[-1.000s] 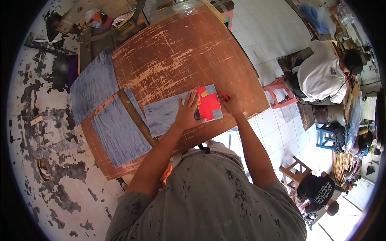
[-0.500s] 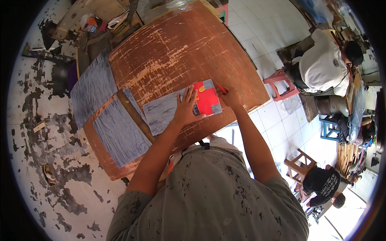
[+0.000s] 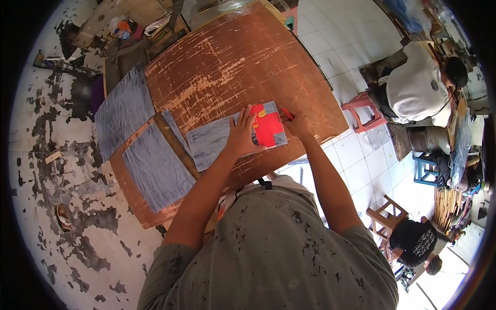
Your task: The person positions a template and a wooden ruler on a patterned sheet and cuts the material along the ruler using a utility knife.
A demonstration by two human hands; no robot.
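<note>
My left hand (image 3: pixel 242 133) lies with fingers spread, pressing a red card-like piece (image 3: pixel 268 125) with a yellow patch onto a grey streaked strip (image 3: pixel 209 140). Grey corners of the strip show around the red piece. My right hand (image 3: pixel 299 127) is closed on a slim red tool (image 3: pixel 287 113), just beyond the strip's right end. Whether the tool is a pen or a cutter cannot be made out; its tip is too small to see.
The worn brown board (image 3: pixel 248 57) carries grey sheets (image 3: pixel 155 168) and a long brown bar (image 3: pixel 177 148) at the left. A red stool (image 3: pixel 364 111) and a person in a white shirt (image 3: pixel 416 85) are at the right. Another person (image 3: pixel 413 240) sits by a wooden stool (image 3: pixel 386 216).
The view has shifted slightly. My right hand, with the red tool, has moved a little right relative to the strip. My left hand stays on the red piece.
</note>
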